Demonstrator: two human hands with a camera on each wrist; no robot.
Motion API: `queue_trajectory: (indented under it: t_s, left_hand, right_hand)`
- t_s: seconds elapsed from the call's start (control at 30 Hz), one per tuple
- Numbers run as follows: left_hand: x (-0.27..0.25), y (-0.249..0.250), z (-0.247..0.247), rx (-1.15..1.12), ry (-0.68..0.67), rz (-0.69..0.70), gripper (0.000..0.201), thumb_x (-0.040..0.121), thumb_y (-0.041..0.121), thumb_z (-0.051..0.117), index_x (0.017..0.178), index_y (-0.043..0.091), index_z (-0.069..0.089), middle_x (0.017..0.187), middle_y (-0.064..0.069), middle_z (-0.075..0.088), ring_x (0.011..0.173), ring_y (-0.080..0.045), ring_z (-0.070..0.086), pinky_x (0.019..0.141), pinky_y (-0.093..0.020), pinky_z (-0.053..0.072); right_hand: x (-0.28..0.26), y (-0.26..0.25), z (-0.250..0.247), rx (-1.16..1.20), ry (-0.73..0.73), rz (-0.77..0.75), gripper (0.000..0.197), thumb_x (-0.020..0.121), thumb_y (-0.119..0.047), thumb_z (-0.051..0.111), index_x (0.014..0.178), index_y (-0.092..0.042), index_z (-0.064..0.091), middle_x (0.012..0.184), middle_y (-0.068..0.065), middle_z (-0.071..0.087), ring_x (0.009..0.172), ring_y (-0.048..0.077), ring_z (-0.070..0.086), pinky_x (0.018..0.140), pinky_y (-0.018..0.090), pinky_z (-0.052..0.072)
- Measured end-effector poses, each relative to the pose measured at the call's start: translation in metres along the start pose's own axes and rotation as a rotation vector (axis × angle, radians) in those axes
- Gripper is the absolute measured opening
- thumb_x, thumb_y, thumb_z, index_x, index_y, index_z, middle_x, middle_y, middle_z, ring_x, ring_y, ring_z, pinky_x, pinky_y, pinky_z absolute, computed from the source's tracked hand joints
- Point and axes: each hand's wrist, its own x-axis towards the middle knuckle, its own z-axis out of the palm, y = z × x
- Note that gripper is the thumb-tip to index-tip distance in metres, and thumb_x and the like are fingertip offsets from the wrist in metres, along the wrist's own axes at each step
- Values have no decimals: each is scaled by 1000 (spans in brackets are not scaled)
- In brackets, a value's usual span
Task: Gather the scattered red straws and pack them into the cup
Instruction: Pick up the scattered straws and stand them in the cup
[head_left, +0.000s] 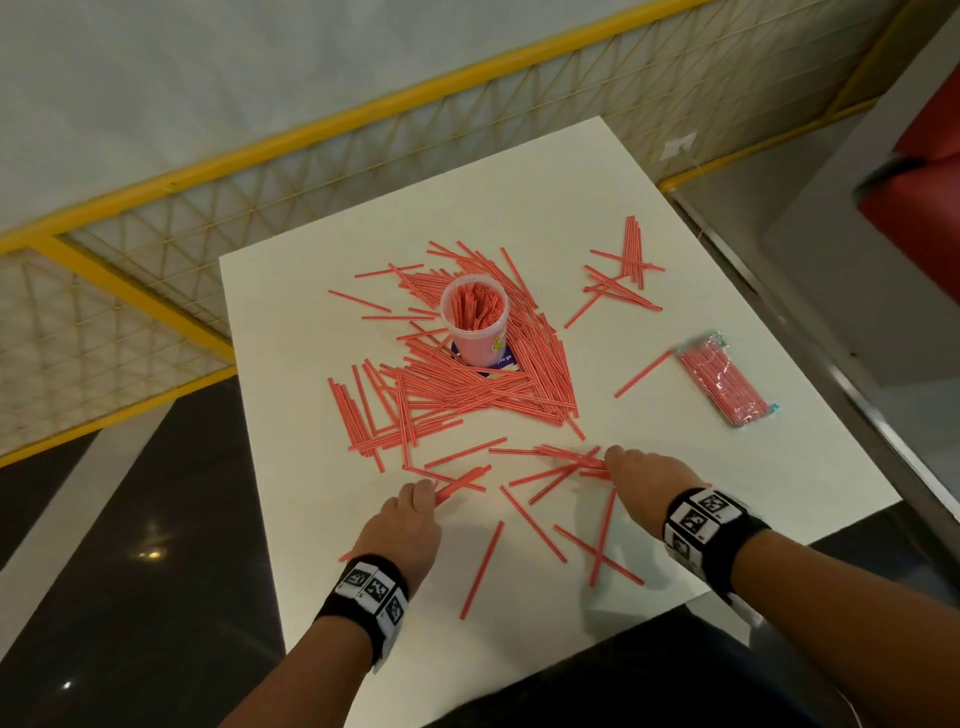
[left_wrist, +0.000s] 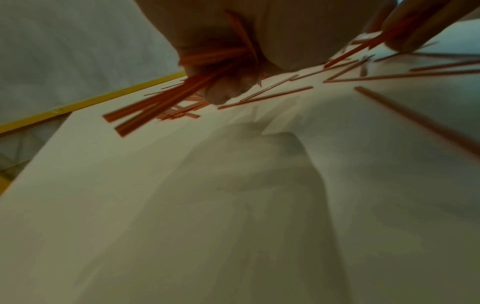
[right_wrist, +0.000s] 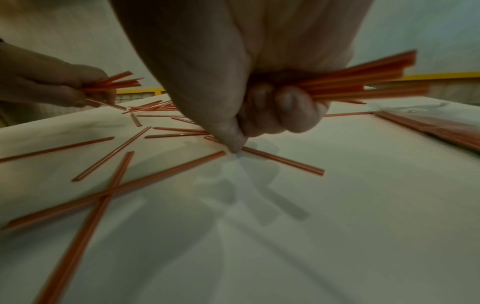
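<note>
Both hands work low over the near edge of the white desk (head_left: 675, 426), each collecting loose red straws (head_left: 452, 395) into a bundle before any transfer to the cup (head_left: 474, 317).

Left hand (head_left: 400, 525): fingers curled around a small bundle of straws (left_wrist: 166, 98) that projects past the fist; the thumb and forefinger appear to be pinching one more straw off the surface, though the wrist view is too blurred to confirm contact.

Right hand (head_left: 647, 475): the fingers (right_wrist: 283, 109) are closed tight on a thicker bundle (right_wrist: 363, 82) held roughly level, while the thumb tip presses down at a flat straw (right_wrist: 283, 160). Holding the bundle in the rear fingers frees the thumb side for further picking.

The cup stands upright mid-desk, already holding many straws on end, with the densest heap piled against its base (this heap is the bulk of the remaining work). A smaller cluster (head_left: 621, 275) lies at the far right, and single straws (head_left: 482, 571) lie crossed nearest the person. A sealed packet of straws (head_left: 724, 384) rests apart on the right.

Judgement: the task is well short of complete; accumulating parallel bundles reduces trips to the cup
</note>
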Motion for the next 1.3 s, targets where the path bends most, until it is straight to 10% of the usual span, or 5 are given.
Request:
queue_trajectory:
  t_s: [0.17,0.4,0.97,1.3]
  left_hand:
    - [-10,20,6,29,-122,27,42,101,9,40,143,3,37,129,-10,50,85,-28,64,71,-35,50]
    - [-23,39,15,-174,-315,-8,38,101,57,46,114,22,44,103,0,67,89,-24,68,82,-40,57]
    - [-18,59,4,-138,-369,-79,27,102,14,43,125,5,53,125,-14,58,110,-35,64,88,-42,54]
    - [12,66,-67,-860,123,-130,11,102,21,46,111,20,39,68,-2,54,54,-18,47,53,-36,39]
  right_hand:
    - [9,-8,-5,49,-10,26,24,99,-10,35,118,-13,50,107,6,69,91,28,70,68,34,46]
    - [14,-7,-15,193,45,70,18,100,-18,43,117,-14,47,101,5,68,80,26,66,65,34,48]
    - [14,-7,-26,195,-36,39,13,97,-27,47,107,-18,50,77,-5,52,66,17,53,59,29,39]
    - [1,-32,-79,909,164,-130,14,96,-22,50,86,-17,42,74,2,55,59,20,47,54,33,41]
